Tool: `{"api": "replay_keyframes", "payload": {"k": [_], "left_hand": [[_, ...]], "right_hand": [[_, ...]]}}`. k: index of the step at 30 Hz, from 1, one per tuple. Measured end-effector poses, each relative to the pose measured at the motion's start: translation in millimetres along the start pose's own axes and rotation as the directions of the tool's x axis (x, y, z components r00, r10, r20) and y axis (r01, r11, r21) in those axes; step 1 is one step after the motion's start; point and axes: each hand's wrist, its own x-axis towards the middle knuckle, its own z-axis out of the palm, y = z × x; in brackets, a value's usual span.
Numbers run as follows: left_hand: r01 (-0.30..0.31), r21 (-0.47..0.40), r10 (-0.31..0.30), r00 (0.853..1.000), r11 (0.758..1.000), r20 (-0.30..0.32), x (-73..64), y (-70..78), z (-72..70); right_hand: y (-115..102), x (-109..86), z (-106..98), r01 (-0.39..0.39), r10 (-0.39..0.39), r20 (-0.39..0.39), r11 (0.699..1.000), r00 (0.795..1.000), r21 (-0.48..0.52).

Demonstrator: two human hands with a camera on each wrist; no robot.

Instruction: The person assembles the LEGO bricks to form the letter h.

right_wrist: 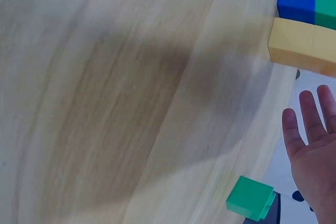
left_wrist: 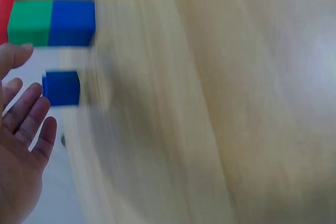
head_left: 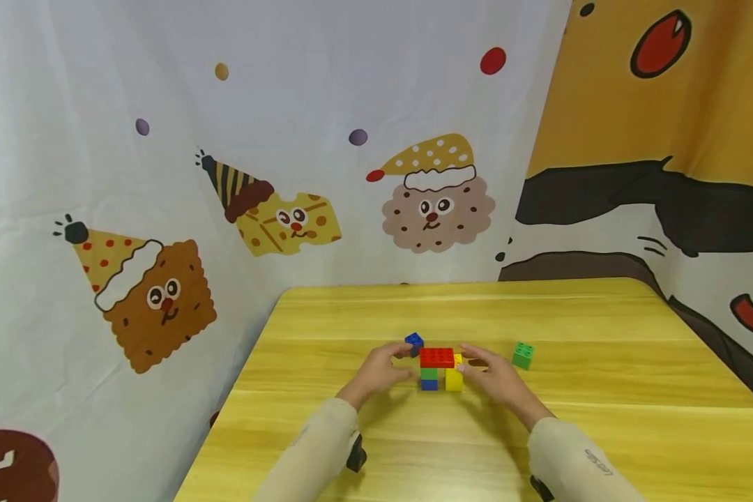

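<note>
A small arch of toy building bricks stands on the table. Its left leg is a green brick (head_left: pixel 429 374) over a blue brick (head_left: pixel 429 385), and its right leg is made of yellow bricks (head_left: pixel 454 380). Across the top lies a red brick (head_left: pixel 436 358) with studs. My left hand (head_left: pixel 383 369) is beside the left leg, fingers spread and relaxed with nothing in them. On the other side, my right hand (head_left: pixel 494 376) has its thumb and fingertips right at the yellow bricks; its fingers look straight in the right wrist view.
Just behind my left fingertips lies a loose blue brick (head_left: pixel 415 341). A loose green brick (head_left: pixel 523 355) sits beyond my right hand. The wooden table (head_left: pixel 577 314) ends at the back against a patterned curtain (head_left: pixel 326 84).
</note>
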Motion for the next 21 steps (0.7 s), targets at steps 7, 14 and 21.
{"api": "replay_keyframes", "payload": {"k": [7, 14, 21], "left_hand": [[0.031, -0.042, -0.035, 0.993, 0.999, -0.110, 9.1, -20.1, -10.2], [0.090, -0.092, -0.103, 0.984, 0.992, -0.143, 26.2, -24.9, -2.3], [0.108, -0.095, -0.123, 0.977, 0.990, -0.172, 38.9, -26.9, 11.4]], "right_hand": [[2, 0.7, 2, -0.031, 0.033, -0.031, 0.998, 0.999, 0.058], [4, 1.5, 9, -0.030, 0.035, -0.069, 0.997, 0.997, 0.070], [6, 1.1, 13, -0.062, 0.069, -0.058, 0.991, 0.996, 0.116]]}}
